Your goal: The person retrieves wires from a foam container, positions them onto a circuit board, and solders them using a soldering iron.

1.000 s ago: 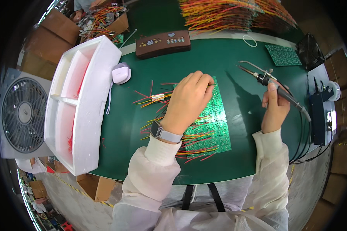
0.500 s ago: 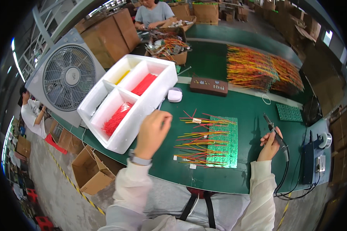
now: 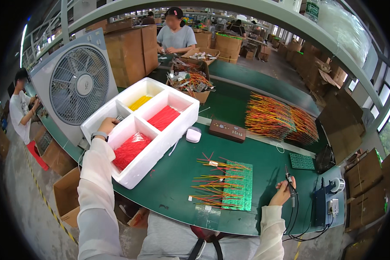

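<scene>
**Left hand in the foam tray, right hand gripping the soldering iron**

The fingers of the left hand (image 3: 107, 125) curl down over the near-left rim of the white foam tray (image 3: 139, 167), dipping into a compartment at about ten o'clock from the person; the fingertips are hidden behind the rim, so whether they pinch anything cannot be told. A watch (image 3: 99, 135) sits on the wrist, and the white-sleeved forearm runs straight up from the lower edge, stretched far out to the left.

The right hand (image 3: 282, 195), at about three o'clock, is closed around a soldering iron (image 3: 289, 182), held pen-like with the tip pointing up and away, its cable trailing down toward a black station (image 3: 321, 208) at the table's right edge. The wrist rests on the green table (image 3: 173, 186), elbow bent close to the body.

Between the hands, at twelve o'clock, lies a green circuit board (image 3: 238, 186) with red, yellow and orange wires (image 3: 210, 182) fanning out to its left. The tray holds red wires (image 3: 130, 149) in two compartments and yellow wires (image 3: 141, 102) in the far one. A white oval object (image 3: 193, 135) and a brown control box (image 3: 227, 131) lie just beyond the board.
</scene>
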Demonstrator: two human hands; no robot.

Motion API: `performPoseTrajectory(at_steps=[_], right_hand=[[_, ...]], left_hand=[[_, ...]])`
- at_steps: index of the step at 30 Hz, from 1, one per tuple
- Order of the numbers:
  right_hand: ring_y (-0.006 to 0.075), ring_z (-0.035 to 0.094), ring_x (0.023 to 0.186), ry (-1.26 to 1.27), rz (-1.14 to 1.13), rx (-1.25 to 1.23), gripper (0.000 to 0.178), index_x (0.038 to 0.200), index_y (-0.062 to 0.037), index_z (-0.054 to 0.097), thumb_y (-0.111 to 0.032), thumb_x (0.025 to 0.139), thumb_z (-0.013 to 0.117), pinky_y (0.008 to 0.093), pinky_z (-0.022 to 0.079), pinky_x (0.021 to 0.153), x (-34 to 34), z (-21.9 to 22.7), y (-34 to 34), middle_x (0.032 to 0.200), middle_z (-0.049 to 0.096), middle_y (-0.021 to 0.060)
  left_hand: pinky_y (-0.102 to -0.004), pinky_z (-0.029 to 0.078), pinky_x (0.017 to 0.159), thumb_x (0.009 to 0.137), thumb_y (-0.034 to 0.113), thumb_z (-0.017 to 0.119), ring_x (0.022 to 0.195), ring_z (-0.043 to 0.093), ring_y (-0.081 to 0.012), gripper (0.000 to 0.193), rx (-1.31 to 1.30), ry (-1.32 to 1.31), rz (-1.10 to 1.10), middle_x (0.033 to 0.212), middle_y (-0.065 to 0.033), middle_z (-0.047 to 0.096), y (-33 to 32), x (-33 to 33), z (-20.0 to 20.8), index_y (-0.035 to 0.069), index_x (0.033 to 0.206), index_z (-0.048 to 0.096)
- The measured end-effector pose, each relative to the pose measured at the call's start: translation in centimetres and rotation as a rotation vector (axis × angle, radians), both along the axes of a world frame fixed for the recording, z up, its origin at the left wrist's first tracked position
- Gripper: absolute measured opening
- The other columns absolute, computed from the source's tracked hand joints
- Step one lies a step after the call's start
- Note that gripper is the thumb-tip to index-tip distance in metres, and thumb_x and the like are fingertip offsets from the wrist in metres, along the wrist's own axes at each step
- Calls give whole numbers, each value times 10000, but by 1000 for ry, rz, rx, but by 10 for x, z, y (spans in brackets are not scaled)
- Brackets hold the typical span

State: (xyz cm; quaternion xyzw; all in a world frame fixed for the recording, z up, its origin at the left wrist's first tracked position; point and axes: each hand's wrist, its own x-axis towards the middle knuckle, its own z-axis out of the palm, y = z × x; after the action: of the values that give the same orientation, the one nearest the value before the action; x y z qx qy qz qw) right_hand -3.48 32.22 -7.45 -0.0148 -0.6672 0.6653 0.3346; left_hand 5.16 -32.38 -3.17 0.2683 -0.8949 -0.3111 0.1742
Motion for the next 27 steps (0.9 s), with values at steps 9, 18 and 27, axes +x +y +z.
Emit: performPoseTrajectory(at_steps=[9,18,27], right_hand=[[74,461,608,29,54,39,353,1171,-33,384,-102,843,494,188,392,501,13,3,-12,802,499,32],[84,468,613,-48,103,-30,314,1152,-67,366,-67,852,460,209,409,534,11,-7,-30,798,491,41],[118,522,710,-59,147,-171,366,1165,-8,324,-46,834,477,238,461,625,31,1,-47,826,489,63]], left_hand=[[-349,467,591,648,145,622,623,604,-293,143,-343,31,88,669,-199,599,-23,-10,-11,5,663,645],[-299,409,572,661,-47,563,580,479,-197,99,-340,322,46,610,-91,498,-164,1,-74,10,663,482],[-274,349,521,778,-25,410,552,412,-156,60,-210,295,-91,615,-69,440,-100,-45,-64,17,736,416]])
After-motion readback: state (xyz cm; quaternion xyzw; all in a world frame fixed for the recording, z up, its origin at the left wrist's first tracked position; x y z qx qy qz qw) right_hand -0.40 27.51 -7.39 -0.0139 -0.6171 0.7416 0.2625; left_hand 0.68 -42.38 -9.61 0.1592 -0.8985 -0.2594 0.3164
